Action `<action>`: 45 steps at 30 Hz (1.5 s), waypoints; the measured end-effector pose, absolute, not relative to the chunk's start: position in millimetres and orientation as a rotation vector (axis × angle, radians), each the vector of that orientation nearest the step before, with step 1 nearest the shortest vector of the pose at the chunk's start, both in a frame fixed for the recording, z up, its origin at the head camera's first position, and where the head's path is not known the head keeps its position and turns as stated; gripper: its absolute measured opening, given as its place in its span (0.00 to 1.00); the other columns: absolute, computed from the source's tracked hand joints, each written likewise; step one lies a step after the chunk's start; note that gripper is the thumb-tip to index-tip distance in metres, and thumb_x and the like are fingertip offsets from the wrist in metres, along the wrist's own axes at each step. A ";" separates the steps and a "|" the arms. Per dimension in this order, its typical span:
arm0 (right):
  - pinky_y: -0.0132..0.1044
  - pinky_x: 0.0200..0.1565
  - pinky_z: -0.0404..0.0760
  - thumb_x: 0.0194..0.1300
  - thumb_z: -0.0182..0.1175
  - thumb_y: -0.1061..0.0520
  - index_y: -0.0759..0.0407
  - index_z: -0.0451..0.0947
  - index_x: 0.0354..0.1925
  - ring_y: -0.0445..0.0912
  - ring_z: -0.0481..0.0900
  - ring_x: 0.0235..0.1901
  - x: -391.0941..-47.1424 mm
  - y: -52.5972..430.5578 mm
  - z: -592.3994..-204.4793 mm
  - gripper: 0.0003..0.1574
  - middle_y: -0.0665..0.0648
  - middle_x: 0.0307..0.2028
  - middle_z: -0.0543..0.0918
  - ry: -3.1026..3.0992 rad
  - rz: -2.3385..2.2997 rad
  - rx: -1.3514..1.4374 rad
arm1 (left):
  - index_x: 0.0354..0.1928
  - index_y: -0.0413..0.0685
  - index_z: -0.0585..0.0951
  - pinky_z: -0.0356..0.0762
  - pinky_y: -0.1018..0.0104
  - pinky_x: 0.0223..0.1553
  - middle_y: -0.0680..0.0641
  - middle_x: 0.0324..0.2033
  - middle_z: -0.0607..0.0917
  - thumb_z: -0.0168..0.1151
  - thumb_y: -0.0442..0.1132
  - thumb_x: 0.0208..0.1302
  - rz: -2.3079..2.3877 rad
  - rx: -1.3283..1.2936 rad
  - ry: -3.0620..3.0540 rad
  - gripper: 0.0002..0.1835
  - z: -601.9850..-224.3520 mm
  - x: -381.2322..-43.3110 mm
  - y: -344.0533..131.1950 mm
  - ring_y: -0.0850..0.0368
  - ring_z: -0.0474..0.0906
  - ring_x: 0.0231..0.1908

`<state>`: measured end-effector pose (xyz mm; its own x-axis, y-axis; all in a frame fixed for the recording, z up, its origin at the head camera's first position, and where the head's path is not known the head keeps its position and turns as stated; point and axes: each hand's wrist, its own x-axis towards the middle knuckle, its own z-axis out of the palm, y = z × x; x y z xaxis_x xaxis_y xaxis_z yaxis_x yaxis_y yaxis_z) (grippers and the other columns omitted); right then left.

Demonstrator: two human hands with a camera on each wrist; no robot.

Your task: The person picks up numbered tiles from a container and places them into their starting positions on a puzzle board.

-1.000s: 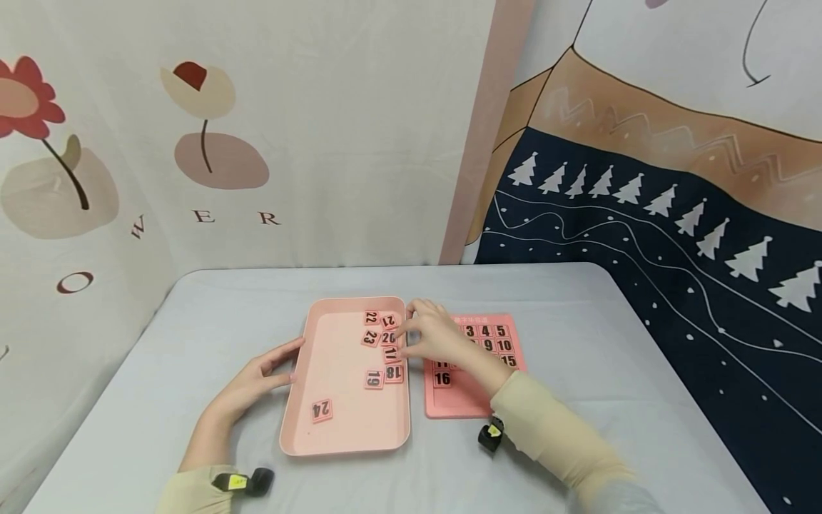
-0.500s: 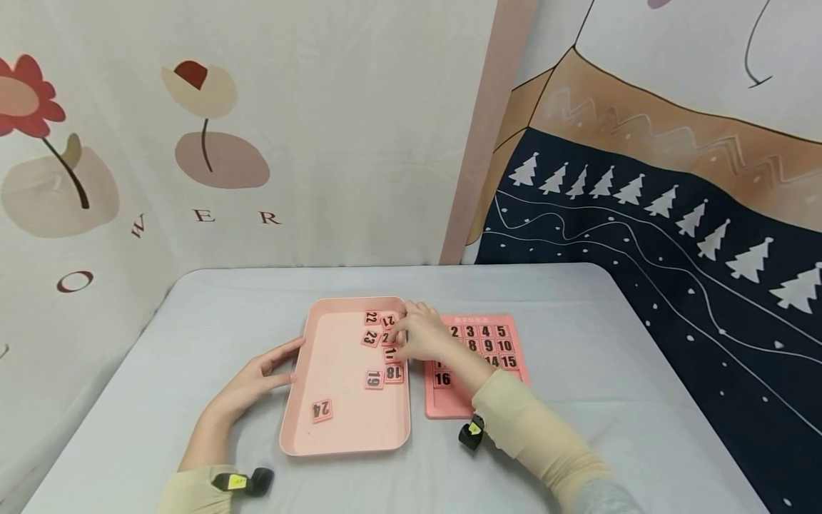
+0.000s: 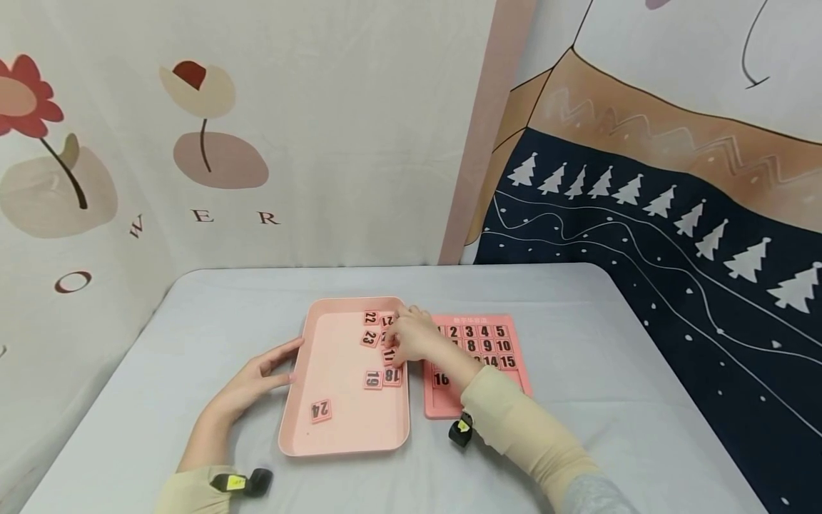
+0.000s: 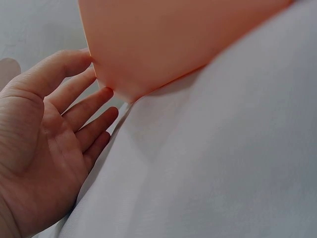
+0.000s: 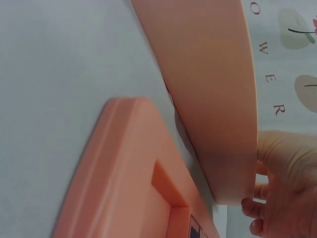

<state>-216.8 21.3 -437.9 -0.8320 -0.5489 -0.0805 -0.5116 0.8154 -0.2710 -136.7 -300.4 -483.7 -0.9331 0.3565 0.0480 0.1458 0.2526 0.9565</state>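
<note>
Altogether two hands [image 3: 252, 380] [image 3: 416, 335], one tray [image 3: 349, 428], one board [image 3: 443, 405].

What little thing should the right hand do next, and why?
Perhaps pinch the half-covered tile showing a 1: the right hand is right at it, over the tray, and the board has bare space below tile 15.

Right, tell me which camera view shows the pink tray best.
The head view: it looks down on the pink tray, showing most of its rim and floor, plus the number tiles inside. The left wrist and right wrist views each show only a stretch of its outer wall, with nothing of the inside.
</note>
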 end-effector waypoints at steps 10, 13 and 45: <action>0.38 0.45 0.64 0.37 0.79 0.40 0.39 0.86 0.32 0.43 0.62 0.41 -214.6 26.6 -438.0 0.20 0.46 0.41 0.67 2.900 -0.405 -0.953 | 0.70 0.42 0.64 0.56 0.83 0.57 0.38 0.68 0.63 0.63 0.34 0.64 1.750 0.472 2.333 0.33 -484.2 -135.9 -300.2 0.74 0.59 0.62; 0.38 0.46 0.64 0.38 0.79 0.42 0.40 0.86 0.34 0.43 0.62 0.42 -213.4 32.4 -428.3 0.21 0.47 0.42 0.67 2.927 -0.440 -1.035 | 0.70 0.42 0.64 0.55 0.83 0.57 0.38 0.68 0.63 0.63 0.34 0.64 1.750 0.472 2.336 0.33 -483.3 -135.9 -300.4 0.74 0.59 0.61; 0.40 0.45 0.67 0.44 0.76 0.46 0.41 0.87 0.40 0.45 0.66 0.45 -196.5 142.5 -409.2 0.20 0.53 0.48 0.75 2.612 -0.184 -1.791 | 0.70 0.43 0.64 0.55 0.84 0.57 0.37 0.68 0.64 0.63 0.35 0.64 1.731 0.479 2.351 0.33 -482.9 -137.4 -301.3 0.74 0.59 0.62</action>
<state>-196.5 142.5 -409.2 -0.3626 -0.9275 0.0906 -0.9311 0.3563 -0.0779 -137.4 -301.3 -482.9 -0.9314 0.3615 0.0438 0.1492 0.2690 0.9515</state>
